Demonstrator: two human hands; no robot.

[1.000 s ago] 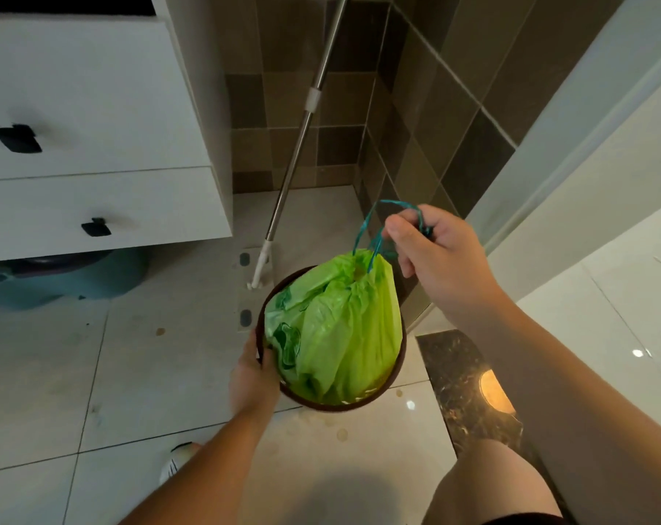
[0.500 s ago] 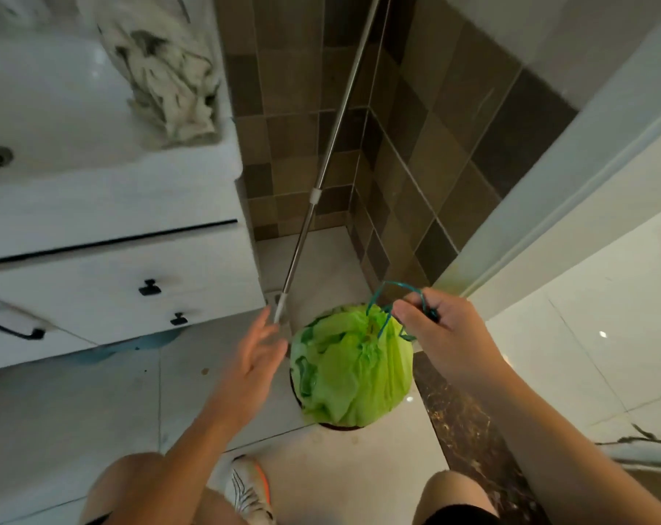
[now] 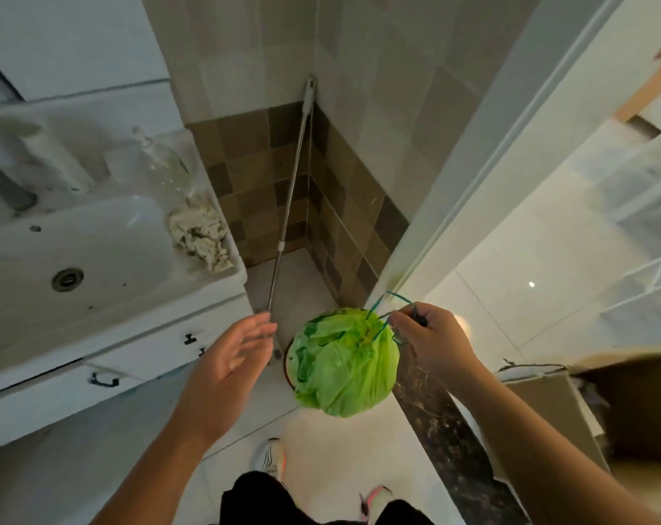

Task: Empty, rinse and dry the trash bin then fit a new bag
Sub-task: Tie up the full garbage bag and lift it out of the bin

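below the right hand [image 3: 431, 339] hangs the bag [image 3: 346, 367], a bulging crinkled green plastic sack, long axis vertical, cinched neck up, pinched by its thin teal drawstring [image 3: 387, 297]. under it shows the bin [image 3: 288, 367] rim, dark and round. left hand [image 3: 223, 367] spread wide, holding nothing, beside the bag.

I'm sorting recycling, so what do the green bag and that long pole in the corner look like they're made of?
Green bag: thin glossy plastic film, judging by its crinkles, sheen and translucence. Its teal drawstring, pinched by the right hand, looks plastic too. Pole: probably brushed metal, silvery and straight, with whitish, likely plastic, fittings.
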